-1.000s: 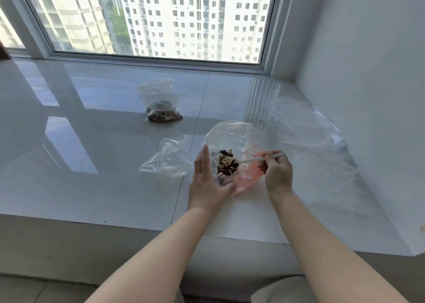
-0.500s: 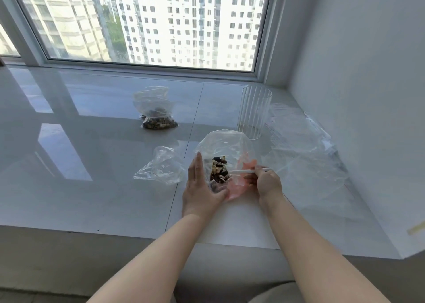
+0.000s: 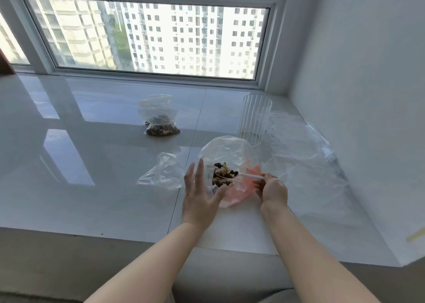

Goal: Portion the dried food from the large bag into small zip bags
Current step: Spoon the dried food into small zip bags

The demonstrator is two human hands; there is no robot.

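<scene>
The clear plastic bag near the sill's front edge has a salmon-pink tint on its lower right side and holds dark brown, black and pale tan dried food. A white spoon handle reaches into it. The glossy windowsill is white-grey. Toward the back right corner, the clear tumbler has vertical ribs.

The bowl of the thin white plastic spoon is buried in the dark and tan dried food. Its handle end is covered by the right hand. The left hand's thumb tip is blurred behind clear film.
</scene>
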